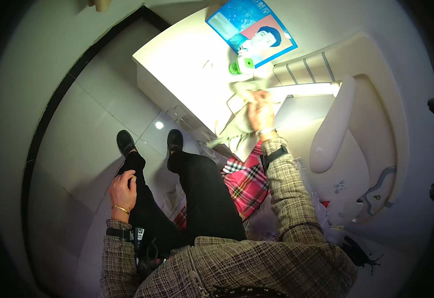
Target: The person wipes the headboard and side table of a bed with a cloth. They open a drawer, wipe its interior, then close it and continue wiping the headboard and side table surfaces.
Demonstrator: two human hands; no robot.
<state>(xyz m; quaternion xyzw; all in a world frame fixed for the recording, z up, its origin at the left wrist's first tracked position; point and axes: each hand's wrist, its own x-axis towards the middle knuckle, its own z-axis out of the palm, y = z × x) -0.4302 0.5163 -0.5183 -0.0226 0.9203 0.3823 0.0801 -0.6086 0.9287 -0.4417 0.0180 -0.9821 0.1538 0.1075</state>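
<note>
Cloth, pale and crumpled, is bunched under the right hand, whose fingers clamp it against the white cabinet top near its front right edge. The left hand rests half-closed on the thigh, holding nothing. Firm, overlapping strokes would likely wipe best, steering around the green-capped bottle and blue booklet toward the back corner.

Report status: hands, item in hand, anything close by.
Right hand gripping pale crumpled cloth on white tabletop. Left hand resting on thigh. Green-capped bottle close behind cloth.

White cabinet top with blue magazine, green-capped bottle, pale cloth.
</note>
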